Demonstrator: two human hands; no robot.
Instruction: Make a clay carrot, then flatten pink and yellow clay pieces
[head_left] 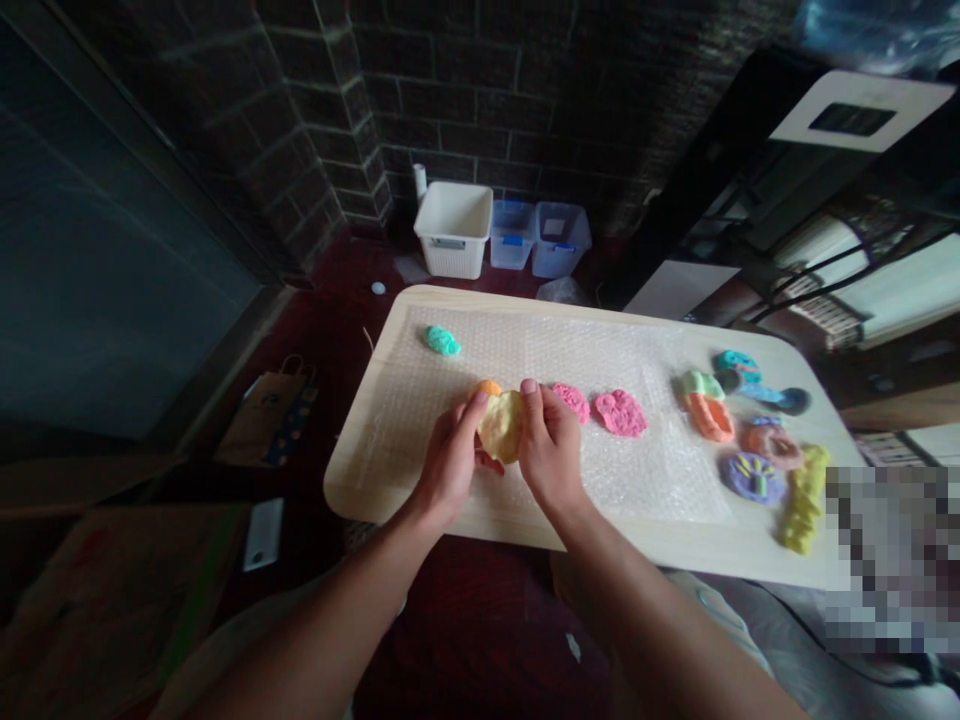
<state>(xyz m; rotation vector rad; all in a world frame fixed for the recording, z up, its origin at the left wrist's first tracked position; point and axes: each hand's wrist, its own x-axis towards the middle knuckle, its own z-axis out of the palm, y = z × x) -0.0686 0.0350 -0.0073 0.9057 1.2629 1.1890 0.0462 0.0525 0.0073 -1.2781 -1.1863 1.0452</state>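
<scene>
My left hand (450,460) and my right hand (550,448) both pinch a flat pale-yellow piece of clay (501,424) held just above the wooden table (420,310). Fingers of both hands are closed on its edges. A small orange clay bit (488,387) lies just behind the left hand. Two pink clay pieces (571,400) (619,412) rest to the right of my right hand on the bubble wrap (570,350).
A teal clay lump (442,341) sits at the far left of the table. Several coloured clay shapes (757,445) crowd the right end. White (453,228) and clear bins (559,238) stand on the floor behind. A paper bag (274,412) lies left of the table.
</scene>
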